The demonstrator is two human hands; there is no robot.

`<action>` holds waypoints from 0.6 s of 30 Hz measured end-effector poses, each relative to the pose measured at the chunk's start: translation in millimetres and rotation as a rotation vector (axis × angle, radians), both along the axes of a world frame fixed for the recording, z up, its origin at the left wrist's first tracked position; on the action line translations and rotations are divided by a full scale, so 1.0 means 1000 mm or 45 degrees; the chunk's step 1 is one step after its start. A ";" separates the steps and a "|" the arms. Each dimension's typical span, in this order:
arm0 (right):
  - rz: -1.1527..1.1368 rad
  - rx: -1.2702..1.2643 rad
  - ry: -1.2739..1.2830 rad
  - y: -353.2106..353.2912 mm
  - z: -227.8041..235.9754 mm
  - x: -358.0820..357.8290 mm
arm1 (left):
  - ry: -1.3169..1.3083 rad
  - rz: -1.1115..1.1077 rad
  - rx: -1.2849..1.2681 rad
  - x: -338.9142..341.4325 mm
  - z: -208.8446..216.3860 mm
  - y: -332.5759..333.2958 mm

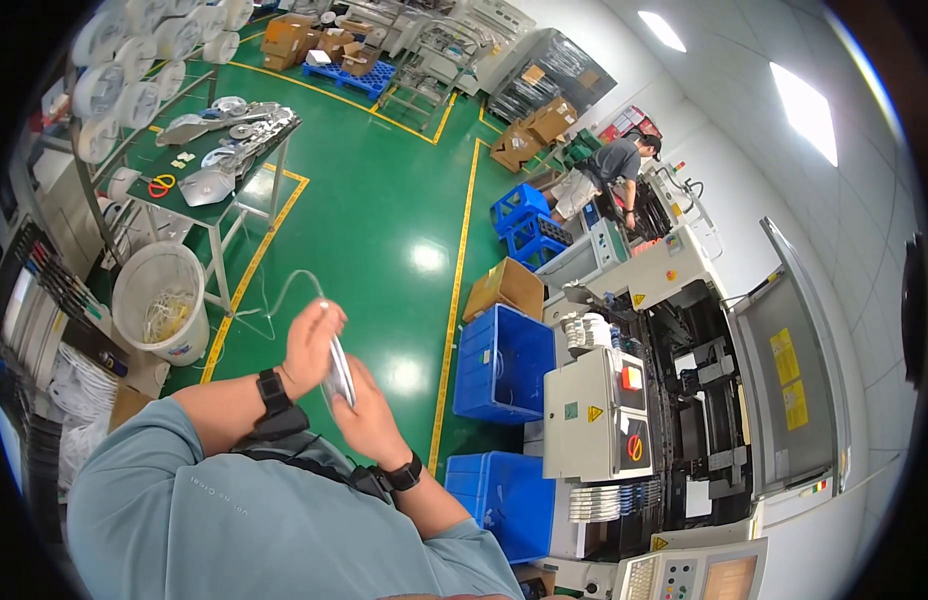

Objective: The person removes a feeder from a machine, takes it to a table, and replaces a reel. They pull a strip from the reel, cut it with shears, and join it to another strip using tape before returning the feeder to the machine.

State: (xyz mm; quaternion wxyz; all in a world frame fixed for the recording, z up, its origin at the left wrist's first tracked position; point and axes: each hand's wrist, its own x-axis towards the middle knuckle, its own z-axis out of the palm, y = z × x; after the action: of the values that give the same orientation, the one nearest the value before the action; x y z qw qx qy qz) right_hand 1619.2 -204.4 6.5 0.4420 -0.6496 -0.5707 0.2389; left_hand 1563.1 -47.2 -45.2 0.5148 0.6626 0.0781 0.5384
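Note:
In front of my body I hold a thin white reel (338, 374), seen almost edge-on and tilted. My right hand (372, 425) grips its lower right side, thumb along the rim. My left hand (312, 345) is closed at the upper end, fingers pinched on a pale, see-through tape (302, 274). Beyond that hand the tape arcs up and trails left in a loose loop over the green floor. The left fingertips are slightly blurred, and the reel's far face is hidden. Each wrist wears a black band.
To the left, a large white bin (161, 300) holds tape scraps beside a table (199, 205) with feeders and red-yellow scissors (161, 186). Blue bins (504, 365) and an open machine (704, 400) line the right. Further off, another person (614, 170) leans over equipment.

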 end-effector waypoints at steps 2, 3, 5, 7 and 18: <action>-0.012 0.120 -0.055 0.000 -0.003 -0.004 | -0.099 -0.098 -0.833 0.005 -0.006 0.006; -0.009 0.113 -0.049 -0.001 -0.005 -0.005 | -0.109 -0.094 -0.830 0.004 -0.009 0.006; -0.019 0.096 -0.031 -0.004 -0.010 -0.002 | 0.040 -0.030 -0.545 -0.002 0.006 -0.005; 0.004 -0.021 0.031 0.002 -0.008 0.005 | 0.103 0.004 -0.392 -0.007 0.014 -0.008; -0.015 0.153 0.019 -0.003 -0.005 -0.004 | 0.122 0.020 -0.560 -0.008 0.017 -0.001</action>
State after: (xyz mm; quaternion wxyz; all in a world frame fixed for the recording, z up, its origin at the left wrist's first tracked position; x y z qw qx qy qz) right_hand 1614.9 -207.3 1.9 0.4859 -0.6234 -0.5767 0.2065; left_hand 1555.1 -48.2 -27.9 0.6384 0.5587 0.2231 0.4802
